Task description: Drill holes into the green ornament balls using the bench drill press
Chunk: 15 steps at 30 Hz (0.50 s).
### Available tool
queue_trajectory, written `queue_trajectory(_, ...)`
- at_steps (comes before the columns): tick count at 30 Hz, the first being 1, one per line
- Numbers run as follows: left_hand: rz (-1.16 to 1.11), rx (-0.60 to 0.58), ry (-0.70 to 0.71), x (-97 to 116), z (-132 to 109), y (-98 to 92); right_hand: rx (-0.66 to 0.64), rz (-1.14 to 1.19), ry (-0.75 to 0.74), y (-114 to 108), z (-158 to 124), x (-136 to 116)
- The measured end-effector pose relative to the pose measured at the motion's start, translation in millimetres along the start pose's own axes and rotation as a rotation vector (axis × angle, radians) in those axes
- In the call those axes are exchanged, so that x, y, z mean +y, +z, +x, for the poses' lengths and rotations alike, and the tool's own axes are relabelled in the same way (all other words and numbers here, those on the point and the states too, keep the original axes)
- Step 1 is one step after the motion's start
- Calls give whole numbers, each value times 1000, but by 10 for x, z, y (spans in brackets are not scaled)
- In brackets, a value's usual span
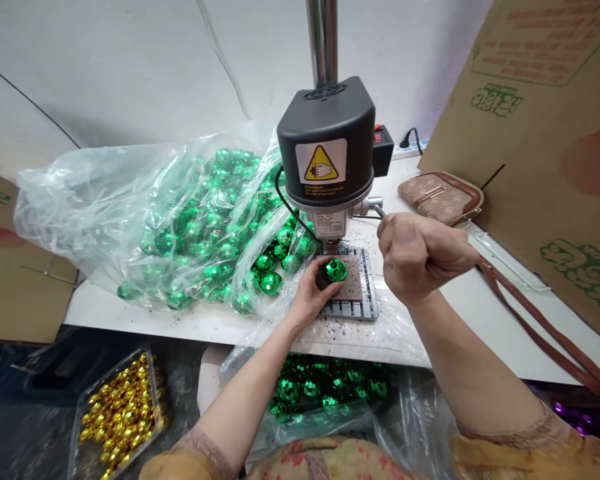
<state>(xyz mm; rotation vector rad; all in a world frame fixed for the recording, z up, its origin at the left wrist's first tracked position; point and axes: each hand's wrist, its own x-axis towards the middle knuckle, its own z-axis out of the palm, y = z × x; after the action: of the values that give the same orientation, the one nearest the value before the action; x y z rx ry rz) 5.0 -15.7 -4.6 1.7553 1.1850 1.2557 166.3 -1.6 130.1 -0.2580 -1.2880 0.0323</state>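
A shiny green faceted ball [337, 269] sits under the drill press [327, 140], on a small board [353, 283] over the slotted metal base [371, 310]. My left hand [313, 290] is closed around the ball's left side, thumb in front and fingers behind. Something dark shows between palm and ball; I cannot tell if it is a holder. To the right of the press my right hand [415, 257] makes a fist around the feed lever [380, 210], whose grip is hidden inside the fingers. Dark shavings lie scattered about the base.
A clear plastic bag [80, 193] of green balls [270, 283] lies left of the press. More green balls [310, 387] are below the table edge. A purse [440, 197] and cardboard box [545, 133] stand right; a tray of gold balls [123, 407] is low left.
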Motion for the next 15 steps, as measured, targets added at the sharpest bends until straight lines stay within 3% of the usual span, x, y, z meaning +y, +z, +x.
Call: queue_trajectory(15,-3,-14,16,-28,-10,0,-28,8,-95,-56,-99,74)
